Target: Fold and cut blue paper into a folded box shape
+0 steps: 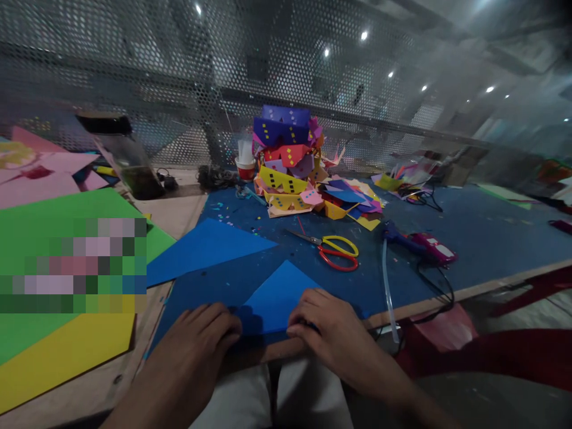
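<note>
A folded blue paper triangle (279,295) lies at the near edge of the blue work mat (469,238). My left hand (201,336) rests on its left corner, fingers curled down and pressing the paper. My right hand (326,325) presses its right corner, fingertips bent onto the sheet. A larger blue paper sheet (205,247) lies just beyond to the left, apart from both hands.
Scissors with red and yellow handles (335,250) lie behind the triangle. A purple glue gun (420,244) with its cord sits to the right. A pile of folded coloured paper pieces (290,170) stands at the back. Green (44,226) and yellow sheets (67,354) cover the left.
</note>
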Demonstrator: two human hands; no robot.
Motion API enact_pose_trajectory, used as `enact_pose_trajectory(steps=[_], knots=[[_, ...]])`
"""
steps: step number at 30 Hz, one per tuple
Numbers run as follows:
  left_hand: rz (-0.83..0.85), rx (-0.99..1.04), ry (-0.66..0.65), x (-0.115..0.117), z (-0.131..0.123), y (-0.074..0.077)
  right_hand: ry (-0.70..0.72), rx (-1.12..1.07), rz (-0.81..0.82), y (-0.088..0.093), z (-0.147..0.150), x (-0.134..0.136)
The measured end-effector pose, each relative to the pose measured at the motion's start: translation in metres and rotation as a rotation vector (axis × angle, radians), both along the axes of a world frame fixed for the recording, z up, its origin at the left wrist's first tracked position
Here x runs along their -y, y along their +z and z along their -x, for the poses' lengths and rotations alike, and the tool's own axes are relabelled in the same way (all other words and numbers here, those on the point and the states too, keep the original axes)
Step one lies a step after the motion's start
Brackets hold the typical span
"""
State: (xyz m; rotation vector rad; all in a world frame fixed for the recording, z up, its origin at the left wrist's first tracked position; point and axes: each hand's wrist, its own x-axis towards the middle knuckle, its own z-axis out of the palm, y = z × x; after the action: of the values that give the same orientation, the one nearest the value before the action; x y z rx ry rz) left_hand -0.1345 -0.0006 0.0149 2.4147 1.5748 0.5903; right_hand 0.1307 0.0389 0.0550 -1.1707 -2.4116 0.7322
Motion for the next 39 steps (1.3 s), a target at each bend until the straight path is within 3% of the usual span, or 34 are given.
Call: enact_pose_trajectory(steps=[13, 20, 29, 39], knots=[[0.012, 0.057, 0.063, 0.005, -0.002, 0.003, -0.001, 0.032, 0.067, 0.003, 0.000, -0.012], [0.057, 0.028, 0.057, 0.000, -0.009, 0.015, -0.010, 0.046, 0.086, 0.003, 0.000, -0.011], [0.011, 0.035, 0.087, 0.004, -0.004, 0.005, -0.014, 0.061, 0.063, 0.001, 0.002, -0.010], [-0.020, 0.006, 0.095, -0.006, -0.009, 0.009, -0.054, 0.068, 0.068, 0.003, 0.008, -0.011]])
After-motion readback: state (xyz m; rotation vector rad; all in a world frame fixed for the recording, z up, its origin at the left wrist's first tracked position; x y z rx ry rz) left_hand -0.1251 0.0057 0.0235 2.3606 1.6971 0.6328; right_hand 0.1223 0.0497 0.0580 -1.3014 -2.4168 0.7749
